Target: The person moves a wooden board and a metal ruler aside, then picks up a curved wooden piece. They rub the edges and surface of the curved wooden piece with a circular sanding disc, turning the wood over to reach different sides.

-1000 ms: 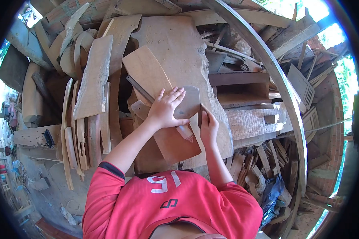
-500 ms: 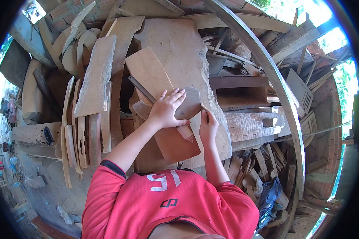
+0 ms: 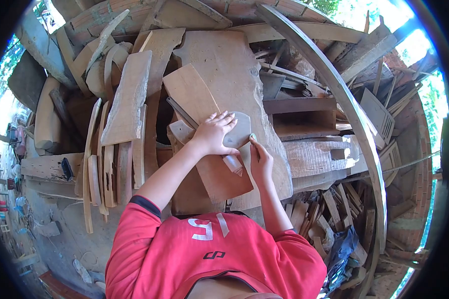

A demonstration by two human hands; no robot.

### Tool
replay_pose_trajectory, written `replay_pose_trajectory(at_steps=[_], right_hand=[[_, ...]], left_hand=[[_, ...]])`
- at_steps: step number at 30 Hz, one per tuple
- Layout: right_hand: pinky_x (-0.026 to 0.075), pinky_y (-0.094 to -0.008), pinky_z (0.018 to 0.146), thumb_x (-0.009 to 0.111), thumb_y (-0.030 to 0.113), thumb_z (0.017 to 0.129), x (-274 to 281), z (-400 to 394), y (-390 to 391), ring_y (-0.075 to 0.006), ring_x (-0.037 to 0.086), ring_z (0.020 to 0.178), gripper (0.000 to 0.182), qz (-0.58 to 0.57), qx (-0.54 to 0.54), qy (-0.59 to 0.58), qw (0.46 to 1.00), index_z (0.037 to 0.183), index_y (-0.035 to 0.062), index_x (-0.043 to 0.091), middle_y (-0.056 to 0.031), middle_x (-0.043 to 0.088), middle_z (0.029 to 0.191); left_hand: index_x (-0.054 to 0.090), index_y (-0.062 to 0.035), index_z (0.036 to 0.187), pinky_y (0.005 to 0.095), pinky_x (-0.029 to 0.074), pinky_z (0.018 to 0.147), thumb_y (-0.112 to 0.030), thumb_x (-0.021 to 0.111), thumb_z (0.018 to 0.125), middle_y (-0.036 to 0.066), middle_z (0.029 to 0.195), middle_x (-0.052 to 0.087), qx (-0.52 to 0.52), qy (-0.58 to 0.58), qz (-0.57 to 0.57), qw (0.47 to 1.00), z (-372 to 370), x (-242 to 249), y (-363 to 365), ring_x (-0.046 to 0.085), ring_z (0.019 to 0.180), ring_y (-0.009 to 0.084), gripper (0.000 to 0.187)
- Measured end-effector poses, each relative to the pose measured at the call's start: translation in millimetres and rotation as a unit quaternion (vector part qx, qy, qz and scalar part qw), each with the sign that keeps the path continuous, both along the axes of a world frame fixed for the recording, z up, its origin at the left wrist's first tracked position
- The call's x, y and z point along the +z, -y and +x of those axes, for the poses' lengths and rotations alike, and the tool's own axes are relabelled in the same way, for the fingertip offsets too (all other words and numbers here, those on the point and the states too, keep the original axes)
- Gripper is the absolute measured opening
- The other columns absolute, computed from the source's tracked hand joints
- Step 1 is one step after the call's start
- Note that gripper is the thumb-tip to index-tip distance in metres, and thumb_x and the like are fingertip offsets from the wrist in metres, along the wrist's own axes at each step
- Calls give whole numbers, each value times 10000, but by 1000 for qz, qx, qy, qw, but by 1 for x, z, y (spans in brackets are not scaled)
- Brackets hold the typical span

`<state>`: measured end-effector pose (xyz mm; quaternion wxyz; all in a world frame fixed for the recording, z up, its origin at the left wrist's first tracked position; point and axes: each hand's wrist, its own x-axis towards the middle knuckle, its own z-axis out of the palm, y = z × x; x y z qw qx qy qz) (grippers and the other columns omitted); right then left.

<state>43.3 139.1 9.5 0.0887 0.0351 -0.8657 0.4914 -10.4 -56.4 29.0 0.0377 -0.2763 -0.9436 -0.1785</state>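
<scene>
My left hand (image 3: 214,135) lies palm down across a rounded, greyish wooden piece (image 3: 240,130), its fingers a little spread and reaching over the surface, thumb stretched out toward my right. That piece lies on the bench (image 3: 217,55), a broad slab with a ragged right edge. My right hand (image 3: 261,162) is at the piece's right edge, its fingers curled and drawn in toward the thumb; I cannot tell whether they pinch anything thin there. Below my left thumb, a small pale block (image 3: 233,165) rests on a reddish-brown board (image 3: 229,185). Beyond my left hand lies a light board with a curved edge (image 3: 192,89), and a dark narrow bar (image 3: 181,112) slants beside it toward my wrist. Just left of that wrist sits a pale piece with a small hole (image 3: 181,131). Long wooden strips (image 3: 95,169) stand well off to my left.
</scene>
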Motion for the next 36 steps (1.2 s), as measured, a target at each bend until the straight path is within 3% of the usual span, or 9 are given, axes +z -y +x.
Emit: replay_pose_trajectory(at_steps=[1, 4, 8, 14, 18, 26, 32, 34, 36], right_hand=[[470, -265, 757, 529, 68, 888, -2, 4, 0, -151, 630, 882, 234, -13, 3, -23, 1000, 1099, 8, 610, -155, 662, 979], [486, -288, 749, 530, 84, 890, 5, 13, -2, -223, 650, 895, 231, -22, 7, 10, 1000, 1097, 20, 608, -187, 646, 984], [483, -270, 734, 526, 66, 888, 17, 15, -6, -175, 647, 857, 227, -36, 24, 12, 999, 1091, 8, 610, -175, 657, 952], [477, -251, 737, 525, 55, 888, 16, 1, -24, -154, 640, 849, 229, -29, 21, -21, 999, 1095, 1, 607, -152, 664, 960], [476, -262, 763, 531, 56, 886, 19, -7, -27, -159, 636, 884, 227, -14, 15, -61, 998, 1091, 4, 612, -148, 664, 973], [472, -265, 782, 536, 66, 886, 24, -11, -19, -162, 629, 911, 222, -19, 8, -27, 999, 1085, 10, 617, -148, 659, 988], [467, -270, 805, 539, 70, 887, 23, -16, -23, -171, 625, 934, 230, -9, 0, -13, 1000, 1096, 9, 613, -146, 655, 1008], [466, -271, 810, 536, 67, 888, 20, -19, -22, -172, 623, 941, 237, -12, 6, -17, 1000, 1107, 9, 608, -149, 653, 1019], [466, -271, 814, 534, 64, 889, 17, -22, -17, -173, 622, 947, 245, -15, 16, -21, 1000, 1117, 9, 603, -151, 650, 1030]], left_hand=[[453, -23, 1284, 440, 257, 1069, -621, 662, 623, 142, 1375, 396, -10, 12, 4, 1000, -2, 0, 1, 322, 1307, 286, 915], [485, -38, 1265, 430, 264, 1069, -547, 704, 614, 141, 1377, 395, -39, 33, 18, 999, -7, 3, 3, 314, 1306, 317, 855], [493, -87, 1274, 418, 252, 1084, -364, 773, 578, 147, 1381, 386, -94, 87, 48, 991, -10, 8, 6, 288, 1311, 355, 800], [475, -103, 1295, 432, 230, 1095, -210, 766, 544, 131, 1401, 362, -138, 149, 80, 976, -14, 18, 12, 216, 1332, 385, 813], [478, -109, 1293, 443, 228, 1095, -176, 744, 521, 143, 1396, 365, -163, 158, 79, 971, -20, 16, 13, 201, 1336, 392, 820], [388, -40, 1339, 405, 239, 1097, -112, 700, 526, 148, 1393, 366, -266, 182, -63, 944, -32, 27, 6, 246, 1335, 327, 874], [306, -76, 1386, 421, 278, 1079, -67, 681, 565, 130, 1363, 410, -245, 229, -40, 941, -20, 44, 16, 290, 1316, 315, 902], [289, -106, 1399, 457, 272, 1075, -116, 674, 608, 116, 1378, 397, -238, 247, -46, 938, -21, 46, 22, 292, 1317, 308, 880], [279, -133, 1406, 501, 235, 1077, -235, 685, 669, 112, 1403, 363, -201, 174, -18, 964, -22, 44, 25, 287, 1323, 294, 848]])
